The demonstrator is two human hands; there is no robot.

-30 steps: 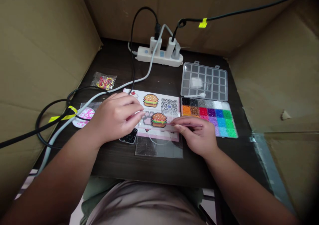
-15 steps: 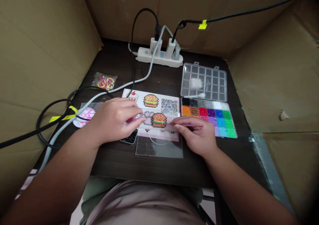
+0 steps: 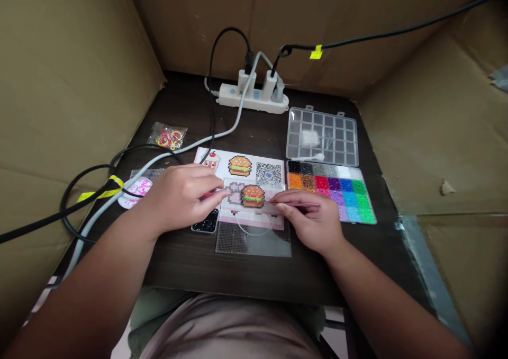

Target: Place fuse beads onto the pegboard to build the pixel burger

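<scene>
My right hand (image 3: 311, 216) pinches pink tweezers (image 3: 301, 204), their tips at the right edge of a bead burger (image 3: 253, 196). The burger has an orange-brown bun with green, yellow and red layers and sits on a clear pegboard (image 3: 254, 245). My left hand (image 3: 188, 197) is at the board's upper left edge, thumb and fingertips closed on it. Under the board's upper part lies a pattern sheet (image 3: 257, 155) with a printed burger, a cupcake and a QR code. Something red shows through the gap below my left index finger. A small tray of black beads (image 3: 205, 222) stands below that hand.
At right is a sorted bead box (image 3: 345, 195), its clear lid (image 3: 321, 131) opened back with a white scoop in it. A power strip (image 3: 254, 99) with cables stands behind. Left are a bag of rings (image 3: 169, 136) and a pink-white disc (image 3: 137, 189). Cardboard walls surround the table.
The view has tilted slightly, so the scene sits a little lower. Both hands keep nearly the same places, and the tweezers are still at the burger's right edge.
</scene>
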